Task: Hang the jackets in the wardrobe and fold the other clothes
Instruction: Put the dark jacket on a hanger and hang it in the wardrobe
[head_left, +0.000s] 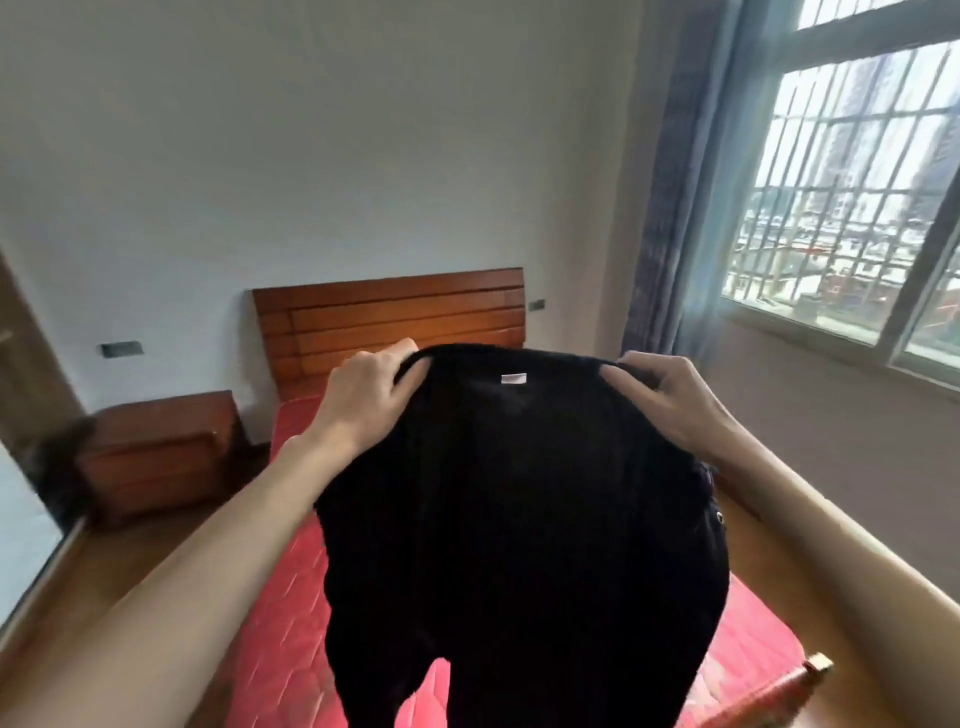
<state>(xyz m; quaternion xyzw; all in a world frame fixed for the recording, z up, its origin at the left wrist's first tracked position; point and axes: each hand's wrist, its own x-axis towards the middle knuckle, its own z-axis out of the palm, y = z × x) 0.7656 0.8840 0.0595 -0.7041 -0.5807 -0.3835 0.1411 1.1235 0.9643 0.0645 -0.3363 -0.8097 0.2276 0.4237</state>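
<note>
The left hand (371, 402) pinches one top corner of a black garment (524, 525), thumb on the near face and fingers curled over the edge, and the right hand (670, 402) holds the other corner in the same closed grip, so the piece hangs spread in the air above the red mattress (283, 623) of the bed. A small white label (512, 379) shows near its top edge, and whether it is a jacket or something to fold cannot be told. Judging from this, the garment is neither folded nor hung, no wardrobe or finished pile is in view, and most of the work seems to remain.
</note>
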